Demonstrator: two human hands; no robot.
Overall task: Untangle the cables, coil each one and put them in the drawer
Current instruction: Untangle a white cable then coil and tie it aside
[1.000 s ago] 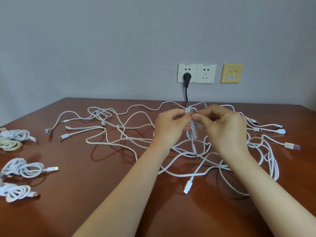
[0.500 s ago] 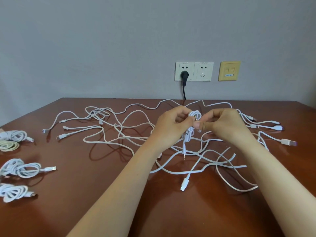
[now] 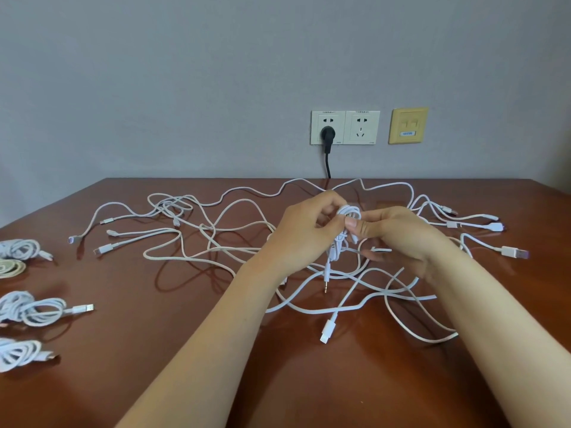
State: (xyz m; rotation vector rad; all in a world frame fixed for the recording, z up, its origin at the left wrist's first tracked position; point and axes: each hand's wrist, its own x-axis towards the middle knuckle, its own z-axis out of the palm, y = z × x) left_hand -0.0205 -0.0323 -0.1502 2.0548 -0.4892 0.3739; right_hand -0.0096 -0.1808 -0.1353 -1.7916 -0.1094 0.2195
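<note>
A small coil of thin white audio cable (image 3: 348,213) is held above the table between both hands. My left hand (image 3: 304,234) grips the coil from the left, and my right hand (image 3: 398,234) pinches it from the right with thumb and fingers. Its jack end (image 3: 327,274) hangs down under the hands. Beneath them a tangle of white cables (image 3: 216,239) sprawls across the brown table (image 3: 154,350). Several coiled cables (image 3: 29,308) lie at the left edge. No drawer is in view.
A black plug (image 3: 327,134) sits in the wall socket behind the table, its cord dropping to the table's far edge. A yellow wall plate (image 3: 408,125) is to its right. Loose USB ends (image 3: 514,251) lie at the right of the tangle.
The hands have shifted slightly lower and to the right while working the small coil; the right thumb now presses on the coil. The camera view has tilted a little.
</note>
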